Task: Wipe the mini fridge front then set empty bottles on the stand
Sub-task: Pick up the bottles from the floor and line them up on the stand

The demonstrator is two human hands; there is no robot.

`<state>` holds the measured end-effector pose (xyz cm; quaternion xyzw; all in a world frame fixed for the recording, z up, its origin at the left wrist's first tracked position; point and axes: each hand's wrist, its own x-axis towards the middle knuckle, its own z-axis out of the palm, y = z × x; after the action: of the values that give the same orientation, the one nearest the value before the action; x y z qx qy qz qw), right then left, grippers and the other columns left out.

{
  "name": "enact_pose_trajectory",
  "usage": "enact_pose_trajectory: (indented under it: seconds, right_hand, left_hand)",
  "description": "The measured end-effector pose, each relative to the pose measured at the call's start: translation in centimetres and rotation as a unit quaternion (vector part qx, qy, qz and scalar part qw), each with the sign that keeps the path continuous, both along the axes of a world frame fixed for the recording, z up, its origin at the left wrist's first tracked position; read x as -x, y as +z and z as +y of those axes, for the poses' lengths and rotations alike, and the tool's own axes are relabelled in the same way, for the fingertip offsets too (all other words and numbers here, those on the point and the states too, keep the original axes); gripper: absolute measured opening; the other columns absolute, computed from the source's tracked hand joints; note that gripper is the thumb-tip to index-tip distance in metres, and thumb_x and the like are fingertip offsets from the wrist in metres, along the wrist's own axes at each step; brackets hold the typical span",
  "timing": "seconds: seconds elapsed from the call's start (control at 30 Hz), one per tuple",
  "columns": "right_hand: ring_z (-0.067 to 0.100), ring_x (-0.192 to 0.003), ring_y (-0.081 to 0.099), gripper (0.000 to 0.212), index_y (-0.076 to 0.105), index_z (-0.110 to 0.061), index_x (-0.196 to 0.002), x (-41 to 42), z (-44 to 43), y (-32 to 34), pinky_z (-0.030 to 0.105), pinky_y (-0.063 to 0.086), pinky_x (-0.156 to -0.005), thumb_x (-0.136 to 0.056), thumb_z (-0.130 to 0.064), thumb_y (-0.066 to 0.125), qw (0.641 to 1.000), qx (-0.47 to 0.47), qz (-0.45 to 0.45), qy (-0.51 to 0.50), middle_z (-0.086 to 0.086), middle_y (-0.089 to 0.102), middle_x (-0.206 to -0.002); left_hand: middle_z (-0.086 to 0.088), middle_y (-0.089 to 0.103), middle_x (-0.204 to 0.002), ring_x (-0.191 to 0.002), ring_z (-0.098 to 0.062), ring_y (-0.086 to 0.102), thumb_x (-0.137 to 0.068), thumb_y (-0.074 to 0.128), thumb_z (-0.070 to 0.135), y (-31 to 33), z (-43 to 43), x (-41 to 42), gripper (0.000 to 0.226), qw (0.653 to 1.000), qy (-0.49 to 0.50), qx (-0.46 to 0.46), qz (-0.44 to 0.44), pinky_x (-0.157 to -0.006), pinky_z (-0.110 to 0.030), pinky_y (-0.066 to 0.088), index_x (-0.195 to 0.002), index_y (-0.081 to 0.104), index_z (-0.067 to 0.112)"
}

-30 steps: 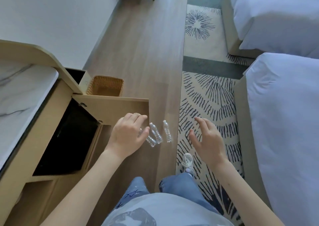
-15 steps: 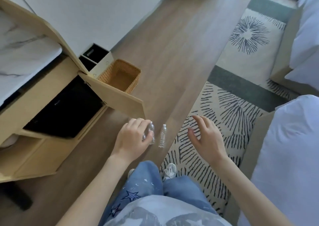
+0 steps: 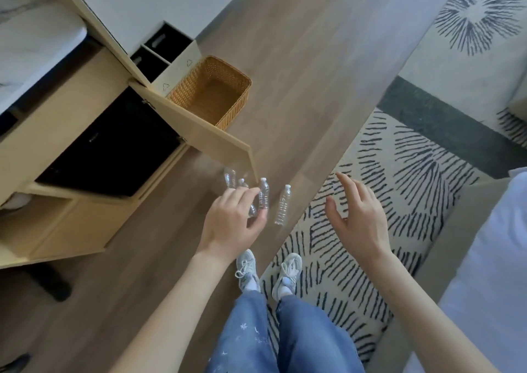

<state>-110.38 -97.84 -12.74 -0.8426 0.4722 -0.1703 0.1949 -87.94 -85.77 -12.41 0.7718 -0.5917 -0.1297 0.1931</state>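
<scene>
Several clear empty bottles (image 3: 282,205) stand upright on the wood floor beside the corner of the open cabinet door (image 3: 205,133). My left hand (image 3: 231,221) hovers well above them with its fingers curled and nothing in it, and it hides part of one bottle. Farther right, over the rug, my right hand (image 3: 356,215) has its fingers spread and is empty. The mini fridge (image 3: 114,150) shows its black front inside the open cabinet at the left. Above it is the marble-topped stand (image 3: 37,44).
A wicker basket (image 3: 211,93) and a black-and-white two-part bin (image 3: 168,59) sit on the floor behind the cabinet door. A patterned rug (image 3: 399,173) lies on the right, with a white bed (image 3: 490,287) at the far right. My feet (image 3: 268,273) stand just below the bottles.
The view has tilted and swung, so the cabinet, basket and more bottles show. Both hands keep almost the same pose and hold nothing.
</scene>
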Motion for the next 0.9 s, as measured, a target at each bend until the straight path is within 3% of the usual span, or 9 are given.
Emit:
enact_pose_trajectory:
  seconds: [0.17, 0.4, 0.6, 0.73, 0.9]
  right_hand:
    - [0.033, -0.112, 0.061, 0.048, 0.056, 0.001, -0.137, -2.3, -1.5, -10.2, 0.041, 0.048, -0.092, -0.096, -0.023, 0.064, 1.0, -0.003, 0.002, -0.005, 0.017, 0.066, -0.122]
    - [0.035, -0.11, 0.062, 0.052, 0.058, 0.003, -0.135, -4.2, -2.8, -29.7, 0.045, 0.052, -0.091, -0.094, -0.029, 0.058, 1.0, 0.004, 0.005, -0.013, 0.018, 0.066, -0.121]
    - [0.036, -0.103, 0.066, 0.05, 0.06, 0.002, -0.132, -3.9, -4.3, -46.0, 0.043, 0.054, -0.085, -0.089, -0.016, 0.075, 0.999, 0.002, 0.033, -0.018, 0.017, 0.068, -0.117]
    - [0.035, -0.104, 0.066, 0.048, 0.06, 0.002, -0.131, -3.7, -5.3, -55.5, 0.042, 0.053, -0.085, -0.09, -0.019, 0.072, 0.999, 0.001, 0.043, -0.014, 0.016, 0.068, -0.116]
    - [0.037, -0.101, 0.067, 0.052, 0.062, 0.003, -0.13, -4.2, -6.2, -66.5, 0.044, 0.055, -0.084, -0.085, -0.016, 0.079, 0.998, -0.007, 0.058, -0.005, 0.017, 0.069, -0.116]
  left_hand:
    - [-0.003, 0.071, -0.107, -0.097, -0.025, 0.065, -0.087, 0.052, 0.038, -10.3, -1.0, -2.8, 0.045, 1.0, 0.006, -0.002, 0.0, -0.082, -0.036, 0.053, -0.114, 0.07, 0.007]
    - [-0.001, 0.07, -0.109, -0.099, -0.023, 0.064, -0.087, 0.05, 0.042, -29.1, -2.2, -5.5, 0.049, 0.999, 0.023, -0.035, 0.004, -0.085, -0.037, 0.054, -0.117, 0.068, 0.008]
    - [0.0, 0.069, -0.114, -0.103, -0.023, 0.063, -0.087, 0.049, 0.045, -44.8, -4.1, -6.6, 0.052, 0.996, 0.037, -0.074, 0.022, -0.087, -0.037, 0.053, -0.121, 0.067, 0.01]
    - [0.001, 0.068, -0.119, -0.111, -0.022, 0.061, -0.086, 0.044, 0.049, -54.4, -5.2, -7.3, 0.057, 0.995, 0.019, -0.092, 0.023, -0.091, -0.036, 0.052, -0.123, 0.066, 0.011]
    - [0.0, 0.068, -0.119, -0.113, -0.023, 0.061, -0.089, 0.059, 0.04, -65.2, -6.7, -7.9, 0.046, 0.995, -0.007, -0.095, 0.026, -0.092, -0.037, 0.051, -0.123, 0.065, 0.011]
